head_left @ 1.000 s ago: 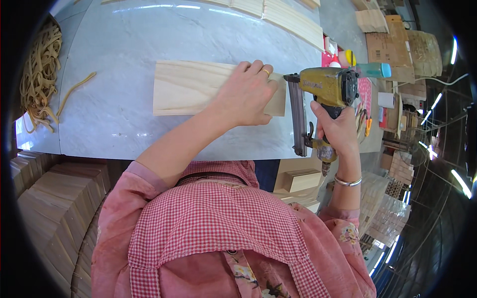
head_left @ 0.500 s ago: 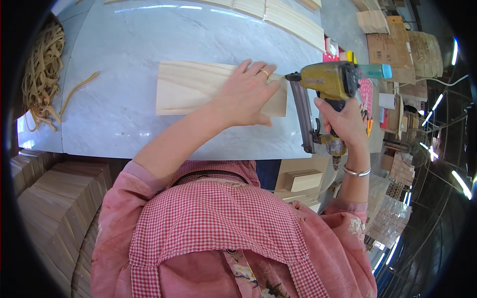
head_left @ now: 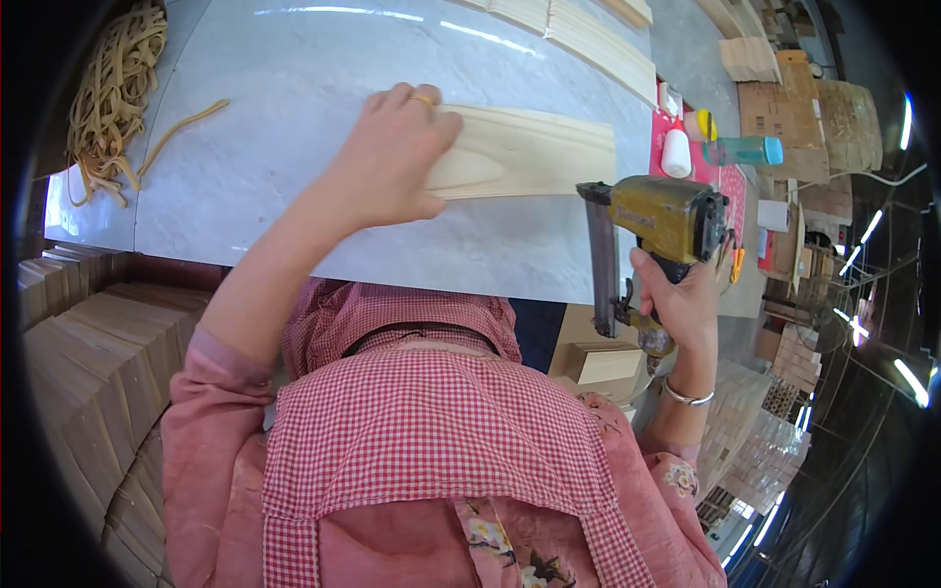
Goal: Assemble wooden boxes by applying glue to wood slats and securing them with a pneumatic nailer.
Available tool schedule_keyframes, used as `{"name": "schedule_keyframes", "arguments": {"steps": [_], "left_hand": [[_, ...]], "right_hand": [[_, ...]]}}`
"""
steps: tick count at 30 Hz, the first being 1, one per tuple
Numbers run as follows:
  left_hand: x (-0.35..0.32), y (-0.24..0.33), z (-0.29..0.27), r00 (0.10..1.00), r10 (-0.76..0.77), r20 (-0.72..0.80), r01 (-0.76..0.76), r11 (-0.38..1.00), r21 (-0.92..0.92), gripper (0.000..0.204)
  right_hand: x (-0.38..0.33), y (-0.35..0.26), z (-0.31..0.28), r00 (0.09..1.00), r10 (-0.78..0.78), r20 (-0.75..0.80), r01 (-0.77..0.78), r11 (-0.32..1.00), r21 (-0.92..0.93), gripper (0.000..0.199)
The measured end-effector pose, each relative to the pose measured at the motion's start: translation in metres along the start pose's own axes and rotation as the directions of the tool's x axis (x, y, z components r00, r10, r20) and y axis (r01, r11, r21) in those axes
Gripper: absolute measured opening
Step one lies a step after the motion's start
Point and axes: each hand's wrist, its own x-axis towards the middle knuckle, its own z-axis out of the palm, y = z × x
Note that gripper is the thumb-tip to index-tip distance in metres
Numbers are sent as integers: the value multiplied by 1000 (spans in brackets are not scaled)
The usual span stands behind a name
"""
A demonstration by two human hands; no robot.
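A pale wooden board (head_left: 534, 152) lies flat on the light marble-patterned table (head_left: 294, 78). My left hand (head_left: 397, 157) presses down on the board's left end, fingers spread over it, with a ring on one finger. My right hand (head_left: 676, 299) grips the handle of a yellow nail gun (head_left: 662, 216). The gun is held just off the board's right end, near the table's front edge, with its dark magazine pointing down. A bracelet sits on my right wrist.
A heap of tan rubber bands (head_left: 113, 93) lies at the table's left. Stacked wooden boards (head_left: 88, 372) stand at my left, long wooden strips (head_left: 588, 34) at the far side. A white bottle (head_left: 676, 152), a teal bottle (head_left: 745, 150) and cardboard boxes (head_left: 774, 108) crowd the right.
My left hand, earlier on the board's right part beside the nail gun, now rests on its left end. The nail gun has drawn back from the board's right end.
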Motion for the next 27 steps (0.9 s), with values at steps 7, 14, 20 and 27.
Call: {"name": "schedule_keyframes", "arguments": {"steps": [7,14,20,27], "left_hand": [[14,21,21,999,-45,-10,45,999,-8,53],[14,21,23,999,-42,-32,43,999,3,53],[13,21,23,998,-64,-12,64,998,0,55],[-11,1,25,993,-43,-108,22,983,-184,57]], "right_hand": [[-2,3,9,996,-21,83,22,1000,-7,16],[3,3,11,993,-18,113,19,1000,-8,15],[4,-1,12,994,31,107,-23,997,-73,15],[-8,-13,20,998,1,59,3,998,-70,16]]}}
